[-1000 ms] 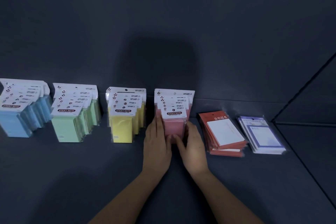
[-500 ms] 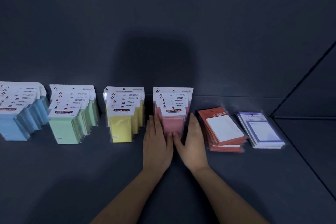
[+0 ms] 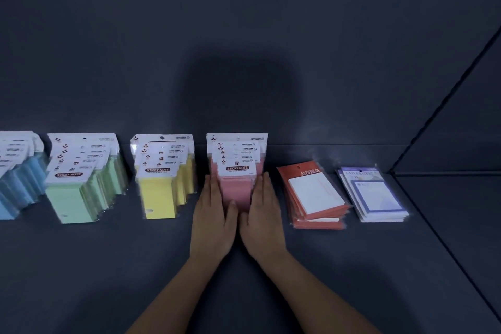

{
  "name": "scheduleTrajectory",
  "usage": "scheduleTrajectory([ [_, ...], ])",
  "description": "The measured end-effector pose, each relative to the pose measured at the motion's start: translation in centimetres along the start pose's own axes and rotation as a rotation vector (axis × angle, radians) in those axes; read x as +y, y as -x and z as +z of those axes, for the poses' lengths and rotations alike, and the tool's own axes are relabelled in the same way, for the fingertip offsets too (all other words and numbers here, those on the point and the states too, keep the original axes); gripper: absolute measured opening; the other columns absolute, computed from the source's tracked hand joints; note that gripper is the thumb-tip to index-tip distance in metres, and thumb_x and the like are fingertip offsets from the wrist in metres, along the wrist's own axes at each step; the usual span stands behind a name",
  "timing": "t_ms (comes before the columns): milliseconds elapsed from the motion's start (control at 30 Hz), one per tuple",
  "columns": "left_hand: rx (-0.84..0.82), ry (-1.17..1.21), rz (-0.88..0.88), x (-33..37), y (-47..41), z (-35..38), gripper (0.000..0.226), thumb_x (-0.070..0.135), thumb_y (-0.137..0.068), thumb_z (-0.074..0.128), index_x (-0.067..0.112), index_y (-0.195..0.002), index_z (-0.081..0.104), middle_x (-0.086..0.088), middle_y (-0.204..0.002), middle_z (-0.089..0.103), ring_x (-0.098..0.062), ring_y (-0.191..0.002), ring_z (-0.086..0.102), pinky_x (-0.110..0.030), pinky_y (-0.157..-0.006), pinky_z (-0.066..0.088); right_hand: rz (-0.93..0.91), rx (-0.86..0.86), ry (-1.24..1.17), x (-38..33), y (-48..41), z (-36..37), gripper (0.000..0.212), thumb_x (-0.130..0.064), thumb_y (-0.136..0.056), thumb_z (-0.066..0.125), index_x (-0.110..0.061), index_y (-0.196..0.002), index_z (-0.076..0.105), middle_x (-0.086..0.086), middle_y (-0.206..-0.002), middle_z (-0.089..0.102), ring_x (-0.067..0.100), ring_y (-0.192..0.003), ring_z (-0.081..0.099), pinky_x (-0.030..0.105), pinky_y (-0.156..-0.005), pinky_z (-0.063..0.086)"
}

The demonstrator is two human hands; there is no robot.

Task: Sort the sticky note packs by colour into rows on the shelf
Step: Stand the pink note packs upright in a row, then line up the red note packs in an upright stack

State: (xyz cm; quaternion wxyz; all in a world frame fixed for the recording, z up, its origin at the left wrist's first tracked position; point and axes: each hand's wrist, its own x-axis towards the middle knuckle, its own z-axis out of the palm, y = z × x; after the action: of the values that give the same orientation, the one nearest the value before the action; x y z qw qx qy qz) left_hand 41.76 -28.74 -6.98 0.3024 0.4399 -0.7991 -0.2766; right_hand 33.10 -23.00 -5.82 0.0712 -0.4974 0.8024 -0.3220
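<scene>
On the shelf (image 3: 352, 266): six colour rows along the back wall.
Pink row (image 3: 236, 171): landmark, centre.
Left hand (image 3: 212, 221): flat, fingers together, pressing the pink row's left side.
Right hand (image 3: 263, 221): likewise on its right side.
Left of pink: yellow row (image 3: 162, 179), green row (image 3: 81, 179), blue row (image 3: 19, 176).
Right of pink: red stack (image 3: 314, 195), purple stack (image 3: 374, 195), lying flat.

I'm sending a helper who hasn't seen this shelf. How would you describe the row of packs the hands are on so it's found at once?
On the dark shelf, six groups of packs line the back wall. Counting from the left, take the fourth, the pink packs, between the yellow packs and the flat red pile. It is the only pink row, with the left hand and right hand pressed against its sides.
</scene>
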Motion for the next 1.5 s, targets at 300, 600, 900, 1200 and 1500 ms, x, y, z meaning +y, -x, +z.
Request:
scheduleTrajectory([
  [300, 0.07, 0.089, -0.034, 0.6, 0.6, -0.6, 0.076, 0.046, -0.078, 0.021, 0.017, -0.148, 0.018, 0.0, -0.156, 0.016, 0.005, -0.134, 0.007, -0.017, -0.106, 0.01, 0.041, 0.022, -0.117, 0.7, -0.1, -0.3, 0.073, -0.008, -0.084, 0.039, -0.001, -0.147, 0.001, 0.01, -0.157, -0.001, 0.018, -0.145, -0.001, 0.018, -0.113, -0.008],
  [600, 0.1, 0.17, -0.084, 0.5, 0.4, -0.7, 0.066, 0.029, -0.08, 0.036, 0.007, -0.142, 0.03, -0.008, -0.15, 0.027, -0.018, -0.137, 0.023, -0.021, -0.107, 0.015, 0.083, 0.178, -0.133, -0.2, 0.3, -0.7, 0.069, -0.001, -0.078, 0.042, 0.001, -0.144, 0.02, 0.014, -0.152, 0.023, 0.025, -0.142, 0.02, 0.026, -0.115, 0.009],
  [900, 0.273, 0.192, 0.199, 1.5, 1.8, -1.6, 0.015, 0.019, -0.077, 0.043, 0.012, -0.089, 0.049, 0.008, -0.08, 0.041, -0.011, -0.074, 0.037, -0.025, -0.067, 0.031, -0.114, 0.37, -0.237, -1.5, 1.0, -2.0, 0.062, 0.004, -0.07, 0.041, -0.002, -0.131, 0.043, 0.008, -0.138, 0.041, 0.014, -0.129, 0.033, 0.025, -0.11, 0.026],
  [1200, -0.241, 0.342, 0.133, 8.5, 1.3, 1.3, 0.026, 0.016, -0.085, 0.054, 0.019, -0.11, 0.05, 0.008, -0.096, 0.048, -0.012, -0.097, 0.048, -0.025, -0.087, 0.038, 0.321, 0.386, 0.054, 3.3, -0.3, -10.0, 0.041, -0.013, -0.083, 0.054, -0.006, -0.123, 0.054, 0.013, -0.121, 0.054, 0.032, -0.115, 0.045, 0.037, -0.096, 0.032],
  [1500, -0.211, 0.482, -0.356, 11.7, 0.7, 5.6, 0.029, 0.02, -0.09, 0.054, 0.01, -0.117, 0.055, -0.005, -0.117, 0.057, -0.023, -0.108, 0.054, -0.032, -0.095, 0.042, 0.393, 0.067, -0.26, 8.5, 1.3, -11.7, 0.022, -0.026, -0.091, 0.054, -0.006, -0.099, 0.06, 0.009, -0.088, 0.063, 0.022, -0.081, 0.057, 0.027, -0.067, 0.038],
])
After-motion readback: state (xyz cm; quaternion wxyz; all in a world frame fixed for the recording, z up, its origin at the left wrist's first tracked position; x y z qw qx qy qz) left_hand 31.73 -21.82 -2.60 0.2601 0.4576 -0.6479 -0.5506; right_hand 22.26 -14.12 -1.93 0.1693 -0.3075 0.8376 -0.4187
